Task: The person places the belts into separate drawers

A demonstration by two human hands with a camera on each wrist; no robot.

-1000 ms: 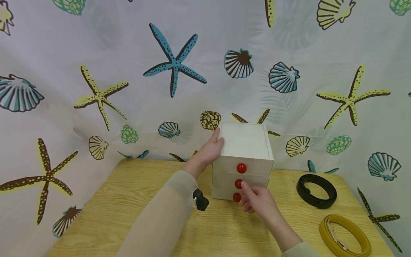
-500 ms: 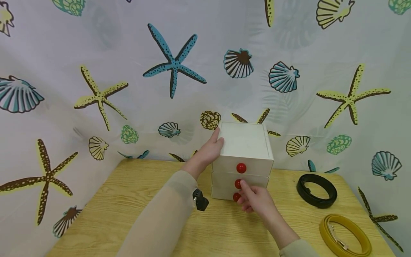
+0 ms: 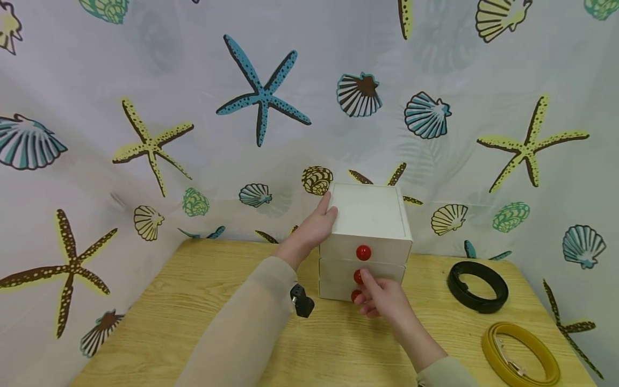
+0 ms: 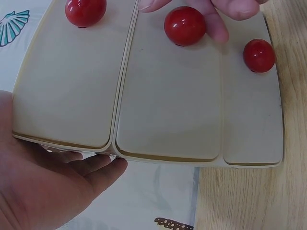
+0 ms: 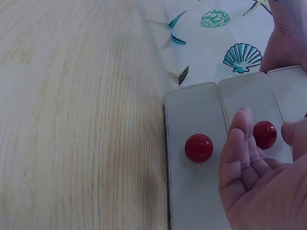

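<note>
A small white drawer cabinet (image 3: 369, 212) has three drawers stacked one above another, all closed, each with a round red knob. My left hand (image 3: 313, 228) rests against the cabinet's left side, its fingers stretched along the wall in the left wrist view. Before the drawer fronts is my right hand (image 3: 387, 301), its thumb and fingers on either side of the middle knob (image 4: 184, 26). A narrow gap shows between thumb and knob in the right wrist view, where the fingers are fairly straight. The fingers partly cover the bottom knob (image 3: 355, 295) in the head view; the top knob (image 3: 364, 252) is uncovered.
On the wooden table (image 3: 193, 322) to the right lie a coiled black belt (image 3: 498, 279) and a coiled yellow belt (image 3: 544, 355) with a metal buckle. A white curtain (image 3: 203, 64) printed with starfish and shells hangs behind and at both sides.
My right hand has shifted slightly left, so its fingers overlap more of the bottom knob. The left hand and the cabinet have stayed in place.
</note>
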